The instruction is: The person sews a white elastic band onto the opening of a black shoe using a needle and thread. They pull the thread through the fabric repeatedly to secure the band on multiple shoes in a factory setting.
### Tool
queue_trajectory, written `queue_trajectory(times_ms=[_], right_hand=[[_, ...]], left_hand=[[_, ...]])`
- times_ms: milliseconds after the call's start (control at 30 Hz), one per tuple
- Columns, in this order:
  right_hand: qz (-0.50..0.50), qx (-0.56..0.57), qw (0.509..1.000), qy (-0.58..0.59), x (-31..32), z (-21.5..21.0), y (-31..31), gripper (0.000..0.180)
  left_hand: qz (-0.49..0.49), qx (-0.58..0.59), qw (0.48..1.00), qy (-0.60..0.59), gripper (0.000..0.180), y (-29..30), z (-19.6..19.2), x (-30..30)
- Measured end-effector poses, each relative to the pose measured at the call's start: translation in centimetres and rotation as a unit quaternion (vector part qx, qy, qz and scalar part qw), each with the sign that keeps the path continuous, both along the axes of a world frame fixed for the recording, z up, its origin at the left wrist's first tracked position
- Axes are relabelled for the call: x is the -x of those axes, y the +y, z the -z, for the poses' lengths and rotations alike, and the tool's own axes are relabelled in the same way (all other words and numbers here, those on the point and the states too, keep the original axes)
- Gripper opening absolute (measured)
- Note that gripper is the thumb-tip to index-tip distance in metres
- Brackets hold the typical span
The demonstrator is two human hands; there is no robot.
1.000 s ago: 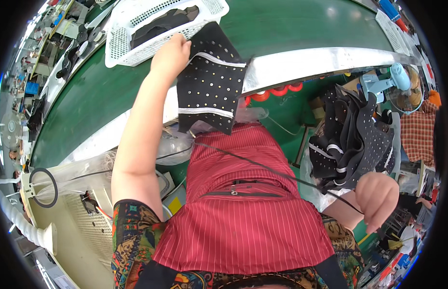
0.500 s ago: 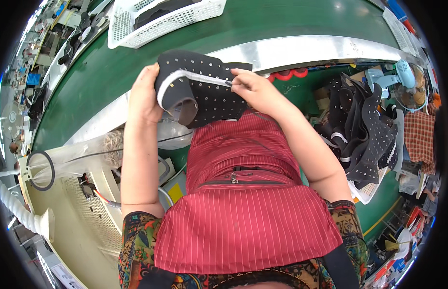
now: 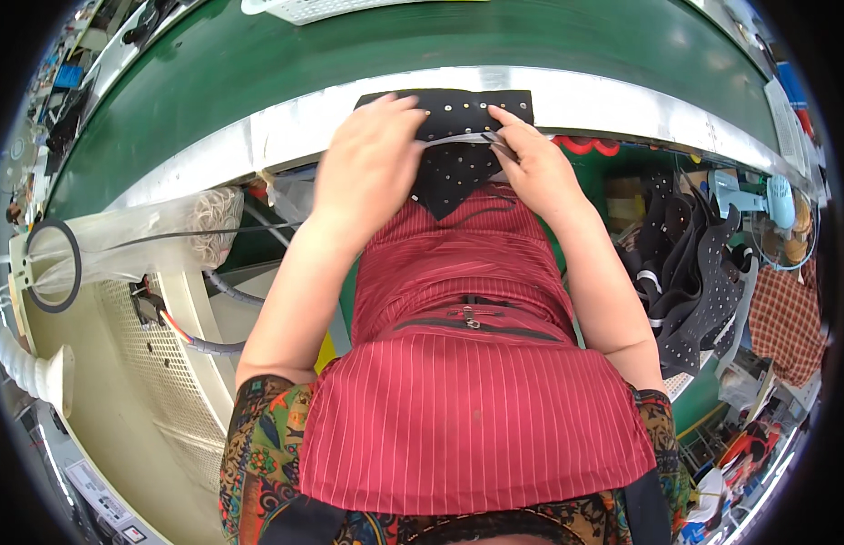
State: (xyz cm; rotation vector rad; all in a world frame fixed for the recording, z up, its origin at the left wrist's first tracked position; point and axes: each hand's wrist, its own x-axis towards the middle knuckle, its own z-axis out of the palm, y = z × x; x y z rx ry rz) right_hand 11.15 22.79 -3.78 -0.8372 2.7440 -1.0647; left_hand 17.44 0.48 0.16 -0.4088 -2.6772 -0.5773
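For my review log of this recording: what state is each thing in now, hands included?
Black studded piece: spread across the metal bench edge, its lower point hanging toward the person.
Pale strip: runs across the piece.
Left hand: over the piece's left side, blurred; grip unclear.
Right hand: fingers bent by the strip; grip unclear.
Studded pile: loosely heaped.
White perforated basket: cut off; contents unseen.
Light-blue fan: running or not, unclear.

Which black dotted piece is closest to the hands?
The black dotted piece over the metal edge, between left hand and right hand; the others are heaped at right.
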Motion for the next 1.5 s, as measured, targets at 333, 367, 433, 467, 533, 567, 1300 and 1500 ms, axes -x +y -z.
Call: queue_trajectory(times_ms=[333, 367, 433, 467, 533, 567, 1300, 1500], right_hand=[[0.188, 0.325, 0.923, -0.08, -2.6, -6.5, 7.8, 0.012], [0.237, 0.378, 0.894, -0.033, -3.2, -8.8, 8.1, 0.011], [0.275, 0.44, 0.853, 0.05, -3.5, -12.0, 11.8, 0.012], [0.261, 0.476, 0.838, 0.062, -4.2, -14.2, 13.2, 0.012], [0.048, 0.484, 0.871, 0.064, -5.2, -17.0, 13.7, 0.009], [-0.015, 0.471, 0.878, 0.088, -5.9, -17.9, 13.0, 0.004], [-0.108, -0.025, 0.961, -0.254, 7.2, -1.9, -13.5, 0.024], [-0.136, -0.096, 0.958, -0.233, 7.7, -1.7, -14.3, 0.026]], left_hand=[[-0.093, 0.18, 0.975, -0.091, 0.057, 2.4, 4.2, 1.4], [-0.098, 0.174, 0.976, -0.09, 0.057, 2.4, 4.0, 1.3], [-0.119, 0.15, 0.977, -0.092, 0.057, 2.6, 4.2, 0.9], [-0.117, 0.137, 0.98, -0.09, 0.058, 2.6, 4.2, 1.3], [-0.113, 0.126, 0.981, -0.098, 0.059, 2.4, 4.3, 1.2], [-0.114, 0.128, 0.98, -0.098, 0.059, 2.3, 4.3, 1.2], [-0.134, 0.025, 0.989, 0.057, 0.023, -3.7, 5.6, -0.3], [-0.146, 0.018, 0.986, 0.077, 0.025, -3.6, 6.6, -0.5]])
